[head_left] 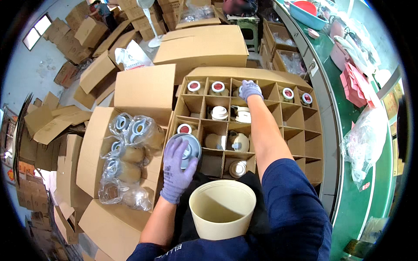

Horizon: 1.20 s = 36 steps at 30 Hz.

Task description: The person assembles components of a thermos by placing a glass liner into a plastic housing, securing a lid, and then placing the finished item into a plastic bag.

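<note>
- The cream tub (pixel 223 209) stands mouth up against the person's lap, perhaps so the body steadies it.
- The left hand (pixel 177 169), gloved, has its fingers spread and clamped on a round grey lid (pixel 193 151) — the wide grasp suits its broad rim. The lid is over the near left corner of the divided box.
- In the divided box (pixel 313 135), cardboard walls part the jars, likely to stop them knocking; some cells hold red-topped jars (pixel 218 88), others white-topped ones (pixel 219 113).
- To the left, bottles in clear bags (pixel 130 156) lie in an open box (pixel 93 150), the plastic probably guarding their surfaces.
- The right hand (pixel 251 89) reaches into the far row, fingers bunched at a jar (pixel 240 90); whether they grip it I cannot tell — the hand hides the contact.
- Beyond, a large carton (pixel 202 43) stands behind the divided box.
</note>
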Each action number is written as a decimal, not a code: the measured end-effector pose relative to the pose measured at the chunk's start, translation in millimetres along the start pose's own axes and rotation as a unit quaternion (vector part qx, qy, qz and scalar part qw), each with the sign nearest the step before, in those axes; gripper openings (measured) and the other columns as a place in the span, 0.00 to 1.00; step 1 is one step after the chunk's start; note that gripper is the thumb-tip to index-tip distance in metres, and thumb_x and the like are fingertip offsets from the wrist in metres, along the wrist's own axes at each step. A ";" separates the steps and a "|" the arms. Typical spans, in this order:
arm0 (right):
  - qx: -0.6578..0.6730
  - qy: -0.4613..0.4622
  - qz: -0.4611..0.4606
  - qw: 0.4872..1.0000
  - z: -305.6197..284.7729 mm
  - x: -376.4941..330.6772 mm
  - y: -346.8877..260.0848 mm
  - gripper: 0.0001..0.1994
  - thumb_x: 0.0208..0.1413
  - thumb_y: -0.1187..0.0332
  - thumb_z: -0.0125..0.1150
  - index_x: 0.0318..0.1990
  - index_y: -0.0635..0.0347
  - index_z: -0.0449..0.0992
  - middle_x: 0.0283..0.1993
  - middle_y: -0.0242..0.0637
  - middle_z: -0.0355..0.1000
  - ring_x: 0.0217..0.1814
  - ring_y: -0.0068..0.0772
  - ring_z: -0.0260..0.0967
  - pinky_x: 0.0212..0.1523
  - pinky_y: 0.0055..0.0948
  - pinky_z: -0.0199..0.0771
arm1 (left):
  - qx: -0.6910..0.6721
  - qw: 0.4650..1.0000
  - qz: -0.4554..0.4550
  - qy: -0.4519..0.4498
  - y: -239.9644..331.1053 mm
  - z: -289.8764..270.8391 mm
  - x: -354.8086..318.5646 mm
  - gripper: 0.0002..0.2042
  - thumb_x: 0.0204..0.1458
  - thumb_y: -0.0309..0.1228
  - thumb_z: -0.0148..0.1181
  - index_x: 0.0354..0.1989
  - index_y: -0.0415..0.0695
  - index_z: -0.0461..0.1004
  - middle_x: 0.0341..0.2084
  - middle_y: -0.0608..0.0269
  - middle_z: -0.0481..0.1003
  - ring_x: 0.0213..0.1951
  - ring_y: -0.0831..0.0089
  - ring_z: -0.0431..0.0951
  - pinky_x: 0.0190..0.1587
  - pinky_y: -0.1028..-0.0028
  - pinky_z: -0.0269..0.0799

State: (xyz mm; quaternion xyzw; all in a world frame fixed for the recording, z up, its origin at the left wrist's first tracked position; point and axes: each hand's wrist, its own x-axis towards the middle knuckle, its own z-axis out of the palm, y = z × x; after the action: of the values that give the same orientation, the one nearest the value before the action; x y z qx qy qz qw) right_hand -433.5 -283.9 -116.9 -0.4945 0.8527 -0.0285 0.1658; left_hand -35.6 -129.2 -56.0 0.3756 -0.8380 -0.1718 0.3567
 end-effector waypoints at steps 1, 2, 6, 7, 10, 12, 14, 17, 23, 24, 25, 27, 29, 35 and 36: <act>-0.012 0.030 -0.005 0.999 -2.2 -8.4 -8.1 0.28 0.57 0.61 0.62 0.64 0.59 0.69 0.70 0.54 0.63 0.70 0.50 0.65 0.68 0.44 0.68 | 0.011 1.000 0.004 -0.010 5.1 -10.2 -6.0 0.27 0.50 0.37 0.65 0.58 0.38 0.73 0.59 0.42 0.70 0.62 0.45 0.68 0.68 0.54 0.59; -0.025 0.061 -0.006 0.998 -7.7 -14.7 -13.1 0.27 0.57 0.60 0.60 0.64 0.59 0.69 0.68 0.56 0.64 0.69 0.50 0.66 0.68 0.44 0.67 | 0.020 1.000 0.009 -0.022 8.4 -19.8 -8.9 0.26 0.49 0.36 0.65 0.58 0.38 0.73 0.59 0.42 0.71 0.62 0.46 0.68 0.68 0.54 0.60; 0.013 0.274 -0.123 0.954 -76.5 -58.8 -14.6 0.26 0.48 0.52 0.67 0.52 0.56 0.76 0.50 0.53 0.74 0.53 0.51 0.75 0.56 0.43 0.76 | -0.011 0.997 -0.067 0.036 1.2 -48.7 -6.4 0.32 0.46 0.33 0.69 0.61 0.35 0.69 0.57 0.41 0.70 0.61 0.43 0.68 0.66 0.52 0.61; 0.007 0.288 -0.180 0.941 -107.1 -91.3 -21.3 0.25 0.48 0.52 0.67 0.52 0.55 0.76 0.50 0.52 0.74 0.52 0.50 0.76 0.55 0.42 0.77 | 0.007 0.998 -0.045 0.052 3.5 -51.7 0.5 0.39 0.42 0.35 0.72 0.64 0.32 0.65 0.59 0.40 0.69 0.63 0.42 0.66 0.67 0.52 0.60; -0.002 0.311 -0.334 0.890 -195.9 -194.8 -47.4 0.30 0.45 0.48 0.71 0.53 0.55 0.76 0.49 0.50 0.73 0.49 0.49 0.77 0.55 0.41 0.78 | 0.020 0.995 0.056 0.083 54.2 -61.9 64.1 0.56 0.34 0.42 0.81 0.71 0.31 0.53 0.68 0.34 0.58 0.70 0.38 0.55 0.71 0.49 0.51; 0.063 0.305 -0.417 0.854 -216.3 -273.9 -63.5 0.29 0.43 0.59 0.75 0.54 0.58 0.75 0.48 0.47 0.73 0.51 0.47 0.75 0.53 0.38 0.77 | 0.006 0.987 0.137 0.084 80.3 -58.4 92.4 0.65 0.29 0.45 0.83 0.74 0.32 0.44 0.71 0.33 0.51 0.72 0.39 0.51 0.73 0.49 0.49; 0.112 0.328 -0.498 0.795 -211.3 -320.9 -72.6 0.36 0.43 0.60 0.76 0.62 0.56 0.71 0.50 0.48 0.73 0.53 0.50 0.74 0.56 0.40 0.75 | -0.260 0.952 0.157 0.022 97.7 -47.6 111.0 0.69 0.27 0.35 0.85 0.75 0.33 0.37 0.70 0.38 0.52 0.70 0.50 0.57 0.72 0.53 0.54; 0.208 0.423 -0.523 0.710 -191.1 -337.0 -66.3 0.48 0.46 0.49 0.74 0.72 0.59 0.57 0.63 0.61 0.67 0.66 0.59 0.66 0.66 0.45 0.68 | -0.379 0.919 0.105 -0.024 117.7 -62.8 97.0 0.66 0.34 0.23 0.80 0.76 0.40 0.30 0.64 0.46 0.62 0.61 0.59 0.70 0.61 0.63 0.73; 0.651 0.097 -0.306 0.688 -70.3 -386.8 1.4 0.44 0.64 0.36 0.47 0.75 0.63 0.50 0.73 0.46 0.58 0.71 0.41 0.61 0.68 0.42 0.67 | -0.581 0.811 -0.069 0.000 159.6 -87.4 61.0 0.55 0.38 0.17 0.66 0.76 0.43 0.37 0.55 0.49 0.70 0.52 0.63 0.77 0.53 0.66 0.79; 0.724 0.005 -0.286 0.627 -67.9 -404.8 -8.0 0.45 0.63 0.33 0.44 0.74 0.62 0.51 0.71 0.46 0.60 0.69 0.41 0.64 0.65 0.43 0.72 | -0.558 0.826 -0.074 -0.006 167.9 -88.5 57.4 0.55 0.39 0.17 0.67 0.76 0.43 0.37 0.55 0.50 0.70 0.52 0.64 0.77 0.53 0.67 0.79; 0.787 -0.084 -0.251 0.558 -64.3 -423.5 -19.6 0.45 0.63 0.30 0.41 0.74 0.60 0.53 0.70 0.45 0.63 0.67 0.41 0.68 0.62 0.43 0.76 | -0.489 0.868 -0.081 -0.026 171.6 -88.0 48.6 0.54 0.38 0.19 0.69 0.75 0.42 0.40 0.57 0.53 0.68 0.56 0.65 0.73 0.58 0.66 0.75; 0.846 -0.196 -0.243 0.432 -70.4 -429.6 -21.0 0.45 0.61 0.27 0.39 0.72 0.56 0.56 0.67 0.46 0.66 0.65 0.43 0.70 0.56 0.45 0.82 | -0.393 0.917 0.034 -0.060 169.3 -82.9 34.8 0.63 0.32 0.26 0.78 0.76 0.40 0.35 0.63 0.52 0.61 0.65 0.62 0.63 0.67 0.62 0.62; 0.842 -0.229 -0.230 0.430 -67.1 -420.1 -20.7 0.43 0.62 0.28 0.38 0.73 0.53 0.55 0.67 0.45 0.67 0.64 0.44 0.72 0.53 0.47 0.84 | -0.298 0.948 0.088 -0.066 172.9 -90.0 21.4 0.72 0.27 0.34 0.84 0.76 0.38 0.28 0.68 0.48 0.54 0.71 0.58 0.55 0.72 0.60 0.52; 0.868 -0.202 -0.204 0.406 -44.9 -408.3 -14.6 0.38 0.64 0.33 0.42 0.71 0.51 0.60 0.67 0.40 0.68 0.62 0.39 0.73 0.49 0.43 0.84 | -0.251 0.942 0.223 -0.011 228.8 -115.5 17.3 0.58 0.37 0.45 0.81 0.75 0.44 0.46 0.71 0.47 0.53 0.68 0.52 0.64 0.68 0.59 0.62; 0.863 -0.184 -0.213 0.419 -41.0 -403.5 -19.0 0.38 0.64 0.33 0.43 0.70 0.51 0.61 0.67 0.38 0.68 0.62 0.37 0.73 0.50 0.41 0.83 | -0.028 0.958 0.282 -0.039 225.9 -114.0 20.8 0.50 0.40 0.42 0.79 0.72 0.43 0.57 0.69 0.47 0.58 0.66 0.51 0.67 0.66 0.60 0.65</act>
State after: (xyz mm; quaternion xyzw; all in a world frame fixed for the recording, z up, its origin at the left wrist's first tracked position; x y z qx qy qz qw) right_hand -246.5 45.8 28.6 -0.2511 0.1971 -0.6923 0.6471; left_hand -76.9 1.8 157.6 0.1070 -0.9181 -0.1024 0.3677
